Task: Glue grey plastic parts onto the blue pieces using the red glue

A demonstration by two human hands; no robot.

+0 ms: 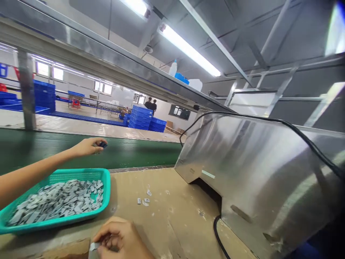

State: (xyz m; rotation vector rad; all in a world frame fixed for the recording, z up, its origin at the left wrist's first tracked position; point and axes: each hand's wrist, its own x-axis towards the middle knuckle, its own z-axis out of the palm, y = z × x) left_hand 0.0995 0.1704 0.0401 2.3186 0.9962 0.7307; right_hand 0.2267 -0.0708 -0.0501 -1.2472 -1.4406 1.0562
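Note:
My left hand (87, 146) reaches over the green conveyor belt (137, 153), its fingers closed on a small dark piece (102, 144). Under that forearm is a teal plastic basket (107, 190) heaped with small grey plastic pieces (67, 199). Low in the view, my right hand (118, 235) pinches a small light-grey piece (93, 246) between thumb and finger, beside a brown cardboard edge (67, 250). A few loose grey pieces (147, 200) lie on the cardboard-covered table (167, 216), right of the basket.
A large sheet-metal housing (229, 154) fills the right side, with a black cable (283, 122) across it. A metal shelf (121, 61) runs overhead, carrying a white bottle (173, 68). Blue crates (140, 117) and people (151, 104) are beyond the belt.

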